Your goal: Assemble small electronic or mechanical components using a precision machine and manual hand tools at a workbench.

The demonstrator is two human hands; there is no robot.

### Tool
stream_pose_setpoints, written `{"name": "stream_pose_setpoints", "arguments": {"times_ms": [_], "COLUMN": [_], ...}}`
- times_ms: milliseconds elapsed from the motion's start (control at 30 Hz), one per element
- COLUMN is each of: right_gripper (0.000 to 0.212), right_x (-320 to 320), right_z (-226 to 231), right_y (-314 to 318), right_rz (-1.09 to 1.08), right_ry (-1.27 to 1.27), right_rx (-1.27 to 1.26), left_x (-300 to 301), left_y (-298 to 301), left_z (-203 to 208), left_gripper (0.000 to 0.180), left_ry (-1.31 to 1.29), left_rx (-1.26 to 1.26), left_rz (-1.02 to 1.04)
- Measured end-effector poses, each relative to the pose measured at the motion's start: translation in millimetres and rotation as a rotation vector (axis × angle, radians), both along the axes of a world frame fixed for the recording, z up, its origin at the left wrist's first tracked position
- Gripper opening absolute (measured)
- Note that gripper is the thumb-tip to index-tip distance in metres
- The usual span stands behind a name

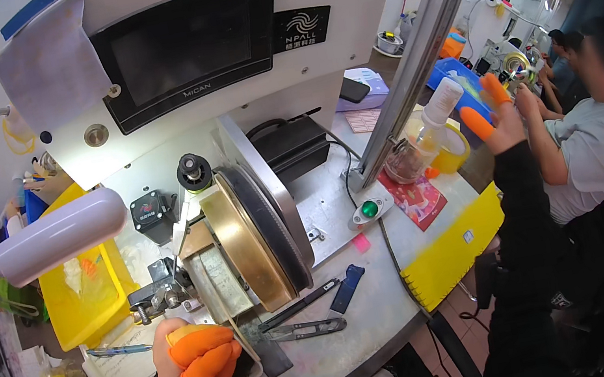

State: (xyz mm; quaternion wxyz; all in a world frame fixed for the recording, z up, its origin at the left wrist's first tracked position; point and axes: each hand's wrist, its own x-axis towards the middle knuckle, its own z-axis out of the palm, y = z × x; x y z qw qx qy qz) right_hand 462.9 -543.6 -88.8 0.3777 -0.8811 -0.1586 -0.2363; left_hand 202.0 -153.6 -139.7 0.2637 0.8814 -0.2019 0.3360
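Note:
My left hand [198,357], with orange finger covers, is closed at the near side of the machine's bronze-coloured wheel [248,245], beside a metal tray [245,374]. Whatever its fingers pinch, if anything, is hidden. Raised at the right is my right hand [500,122], two fingers in orange covers and spread apart, nothing seen in it. A bottle with a white spray top [442,101] stands just left of that hand. On the bench by the wheel lie thread snips [306,330], a slim dark tool [300,305] and a dark blue piece [348,289].
Above the wheel is a panel with a dark screen [187,48]; a pale lamp [58,237] hangs left. A yellow bin [86,284] and a pen [119,350] lie left. A green-button switch [368,211], a yellow sheet [456,250] and a metal post [415,50] stand right. Another person [587,125] sits beyond.

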Motion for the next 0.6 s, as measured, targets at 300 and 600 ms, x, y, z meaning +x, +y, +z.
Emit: {"name": "stream_pose_setpoints", "arguments": {"times_ms": [300, 600], "right_gripper": [0.04, 0.037], "right_x": [35, -88], "right_z": [-33, 51], "right_y": [28, 26], "right_rz": [0.139, 0.135], "right_ry": [0.112, -0.21], "right_rx": [0.493, 0.059], "left_x": [-5, 1], "left_y": [5, 3], "left_z": [-1, -2], "left_gripper": [0.027, 0.019], "left_ry": [0.046, -0.046], "left_rx": [-0.005, -0.016], "left_rz": [-0.045, -0.054]}}
